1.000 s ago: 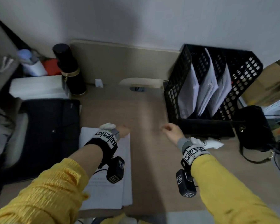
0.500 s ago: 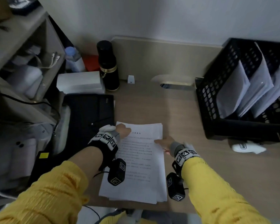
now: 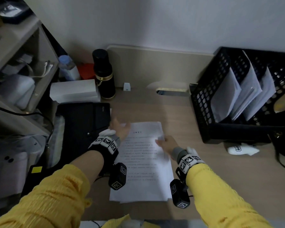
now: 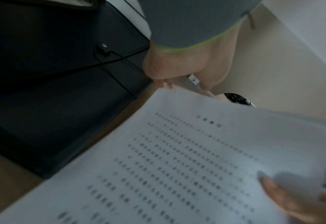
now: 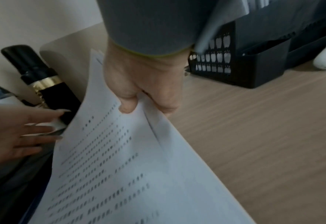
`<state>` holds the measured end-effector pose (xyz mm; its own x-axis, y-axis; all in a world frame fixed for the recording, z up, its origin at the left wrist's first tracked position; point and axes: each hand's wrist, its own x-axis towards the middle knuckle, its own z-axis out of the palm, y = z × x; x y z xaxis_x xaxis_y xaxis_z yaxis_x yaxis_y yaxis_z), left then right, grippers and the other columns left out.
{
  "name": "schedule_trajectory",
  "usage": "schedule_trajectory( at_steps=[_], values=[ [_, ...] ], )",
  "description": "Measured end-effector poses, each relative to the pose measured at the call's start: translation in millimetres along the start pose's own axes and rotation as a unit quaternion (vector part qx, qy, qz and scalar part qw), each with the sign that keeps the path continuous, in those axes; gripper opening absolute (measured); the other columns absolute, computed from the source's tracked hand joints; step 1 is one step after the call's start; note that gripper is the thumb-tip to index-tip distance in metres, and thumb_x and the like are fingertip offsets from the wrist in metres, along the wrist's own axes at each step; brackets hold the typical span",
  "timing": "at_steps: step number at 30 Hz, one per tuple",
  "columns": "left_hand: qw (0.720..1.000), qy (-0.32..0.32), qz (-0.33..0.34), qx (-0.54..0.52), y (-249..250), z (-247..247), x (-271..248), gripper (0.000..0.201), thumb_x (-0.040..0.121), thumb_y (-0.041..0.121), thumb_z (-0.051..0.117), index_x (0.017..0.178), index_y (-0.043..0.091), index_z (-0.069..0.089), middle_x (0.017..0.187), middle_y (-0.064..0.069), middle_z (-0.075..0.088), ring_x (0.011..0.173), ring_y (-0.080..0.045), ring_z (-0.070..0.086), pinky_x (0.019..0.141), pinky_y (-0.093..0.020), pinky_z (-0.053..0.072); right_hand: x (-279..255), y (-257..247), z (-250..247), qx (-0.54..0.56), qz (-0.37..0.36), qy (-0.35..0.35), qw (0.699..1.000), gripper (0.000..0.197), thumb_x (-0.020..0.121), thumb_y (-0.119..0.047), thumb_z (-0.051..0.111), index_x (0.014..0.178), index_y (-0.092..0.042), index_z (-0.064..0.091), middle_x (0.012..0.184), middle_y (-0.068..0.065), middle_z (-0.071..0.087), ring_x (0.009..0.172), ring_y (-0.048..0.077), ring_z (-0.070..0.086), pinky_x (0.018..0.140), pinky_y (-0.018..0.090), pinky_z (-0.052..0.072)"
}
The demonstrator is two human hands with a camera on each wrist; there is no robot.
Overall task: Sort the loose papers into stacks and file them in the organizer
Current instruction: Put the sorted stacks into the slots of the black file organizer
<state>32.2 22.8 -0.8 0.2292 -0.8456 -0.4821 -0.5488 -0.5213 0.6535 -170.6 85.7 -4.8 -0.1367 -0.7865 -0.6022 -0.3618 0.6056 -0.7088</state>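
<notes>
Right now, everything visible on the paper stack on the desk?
The paper stack is several white printed sheets, text too blurred to read, lying lengthwise on the wooden desk beside a black folder, edges slightly fanned. The right hand pinches its right edge, lifting top sheets. The left hand hovers open at the top left corner.

Printed lines on top sheet (image 3: 143, 155) too blurred to read; no other legible text.

Print on the papers (image 4: 187, 166) is too blurred to read.
</notes>
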Motion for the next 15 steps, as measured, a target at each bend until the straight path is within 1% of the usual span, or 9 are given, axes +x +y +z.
schedule_trajectory(
  at_steps=[1,3,5,7,8,9,11,13,15],
  values=[
    [0.999,0.027,0.03,-0.036,7.6,-1.3,-2.8,0.079,0.088,0.048,0.06,0.15,0.015,0.023,0.154,-0.014,0.028,0.14,-0.035,0.03,0.115,-0.047,0.026,-3.1,-5.7,-10.5,0.008,-0.019,0.025,0.999,0.025,0.091,-0.02,0.059,0.103,0.001,0.063,0.101,0.012,0.064,0.094,0.028,0.062,0.082,0.039,0.052],
    [0.993,0.022,0.064,-0.099,26.2,-2.5,-10.6,0.088,0.086,0.054,0.06,0.152,0.02,0.013,0.158,-0.008,0.019,0.145,-0.031,0.021,0.118,-0.044,0.02,-10.8,-16.1,-34.2,0.034,-0.045,0.083,0.995,0.02,0.092,-0.019,0.059,0.098,-0.001,0.062,0.09,0.011,0.059,0.085,0.023,0.056,0.075,0.036,0.047],
    [0.983,-0.047,0.065,-0.168,47.5,-2.7,-20.9,0.096,0.083,0.054,0.064,0.153,0.021,0.007,0.155,-0.005,0.026,0.14,-0.026,0.031,0.114,-0.04,0.029,-16.4,-26.0,-56.9,0.076,-0.055,0.13,0.987,0.031,0.091,-0.021,0.06,0.102,0.007,0.062,0.092,0.014,0.062,0.087,0.023,0.058,0.077,0.041,0.05],
    [0.964,-0.124,0.092,-0.218,61.1,2.1,-20.8,0.088,0.078,0.053,0.069,0.145,0.024,0.02,0.136,0.004,0.05,0.117,-0.015,0.055,0.097,-0.032,0.047,-24.1,-36.3,-74.6,0.1,-0.08,0.168,0.977,0.037,0.09,-0.022,0.062,0.108,0.01,0.063,0.103,0.024,0.066,0.096,0.031,0.064,0.084,0.048,0.053],
    [0.959,-0.147,0.117,-0.214,70.6,3.5,-24.0,0.077,0.076,0.052,0.072,0.135,0.025,0.03,0.121,0.01,0.057,0.104,-0.007,0.06,0.086,-0.026,0.051,-28.7,-41.0,-82.5,0.113,-0.096,0.176,0.973,0.034,0.09,-0.021,0.061,0.11,0.006,0.063,0.109,0.024,0.066,0.099,0.033,0.064,0.089,0.05,0.053],
    [0.954,-0.149,0.145,-0.217,79.8,8.4,-23.0,0.074,0.072,0.055,0.074,0.127,0.022,0.037,0.113,0.012,0.061,0.098,-0.005,0.062,0.081,-0.024,0.053,-32.8,-45.4,-91.0,0.135,-0.106,0.182,0.968,0.031,0.091,-0.019,0.06,0.113,0.002,0.064,0.112,0.02,0.066,0.1,0.032,0.064,0.092,0.05,0.052],
    [0.943,-0.159,0.171,-0.239,99.6,16.6,-23.2,0.088,0.062,0.062,0.08,0.129,0.017,0.046,0.119,0.006,0.065,0.105,-0.012,0.066,0.089,-0.036,0.056,-40.9,-53.1,-109.5,0.186,-0.128,0.187,0.956,0.027,0.092,-0.012,0.058,0.117,-0.002,0.062,0.11,0.013,0.065,0.097,0.027,0.063,0.093,0.046,0.051],
    [0.932,-0.164,0.201,-0.253,115.7,27.6,-25.8,0.075,0.07,0.046,0.082,0.13,0.014,0.049,0.123,0.0,0.065,0.109,-0.017,0.065,0.094,-0.043,0.054,-47.2,-56.7,-127.7,0.221,-0.151,0.204,0.942,0.022,0.092,-0.008,0.058,0.113,-0.002,0.063,0.106,0.011,0.066,0.095,0.025,0.062,0.091,0.044,0.051],
    [0.924,-0.175,0.228,-0.252,128.0,37.7,-35.6,0.058,0.076,0.032,0.08,0.126,0.012,0.055,0.121,-0.002,0.066,0.109,-0.019,0.064,0.094,-0.044,0.053,-51.3,-53.3,-142.3,0.252,-0.16,0.222,0.928,0.011,0.092,-0.008,0.059,0.1,-0.008,0.066,0.097,0.005,0.068,0.093,0.025,0.063,0.091,0.044,0.051]
  ],
)
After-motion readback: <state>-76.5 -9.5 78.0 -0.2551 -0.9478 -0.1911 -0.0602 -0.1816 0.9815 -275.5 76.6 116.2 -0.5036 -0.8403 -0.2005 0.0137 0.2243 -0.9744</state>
